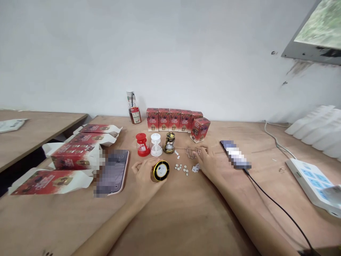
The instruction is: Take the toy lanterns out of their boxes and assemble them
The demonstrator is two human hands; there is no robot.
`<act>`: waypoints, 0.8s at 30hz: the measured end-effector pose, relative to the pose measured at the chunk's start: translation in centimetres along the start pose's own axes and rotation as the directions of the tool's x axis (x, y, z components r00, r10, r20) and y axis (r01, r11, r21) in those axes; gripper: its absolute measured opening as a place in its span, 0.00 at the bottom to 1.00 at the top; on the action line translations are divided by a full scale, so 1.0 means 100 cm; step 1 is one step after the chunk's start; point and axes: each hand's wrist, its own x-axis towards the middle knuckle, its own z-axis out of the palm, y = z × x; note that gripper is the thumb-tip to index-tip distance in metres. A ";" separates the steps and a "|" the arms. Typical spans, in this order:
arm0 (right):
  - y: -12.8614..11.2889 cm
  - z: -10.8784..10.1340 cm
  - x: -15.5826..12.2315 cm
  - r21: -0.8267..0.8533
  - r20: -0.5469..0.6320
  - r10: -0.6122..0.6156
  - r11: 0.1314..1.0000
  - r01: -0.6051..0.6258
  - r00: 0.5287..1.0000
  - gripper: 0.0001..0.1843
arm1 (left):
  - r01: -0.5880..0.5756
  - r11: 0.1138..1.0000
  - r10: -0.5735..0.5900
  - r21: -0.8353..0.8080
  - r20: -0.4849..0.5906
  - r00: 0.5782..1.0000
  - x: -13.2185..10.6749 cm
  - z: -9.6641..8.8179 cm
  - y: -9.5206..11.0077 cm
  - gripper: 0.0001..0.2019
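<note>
I saw my left hand (145,175) with its fingers closed around a gold-rimmed lantern (161,170) just above the counter (186,213). The lantern lay on its side, round white base facing me at 6 o'clock, long axis running 6 to 12. At its 3 o'clock my right hand (210,161) rested with loosely open fingers beside wire hooks (191,151). The counter was bare brown wood under a white wall (170,53).
</note>
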 end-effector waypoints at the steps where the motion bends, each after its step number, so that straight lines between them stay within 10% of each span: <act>1: -0.004 -0.003 -0.002 0.053 -0.015 0.000 0.999 0.001 1.000 0.15 | -0.044 0.999 0.044 0.026 0.018 0.999 0.000 0.000 -0.002 0.19; 11: -0.091 -0.023 -0.034 0.446 0.023 -0.298 0.857 0.257 0.954 0.06 | -0.374 0.920 0.361 0.116 0.118 0.925 -0.003 0.002 0.003 0.15; 24: -0.096 -0.020 -0.034 0.514 0.105 -0.287 0.835 0.195 0.952 0.08 | -0.388 0.906 0.364 0.170 0.156 0.918 -0.001 0.003 0.003 0.11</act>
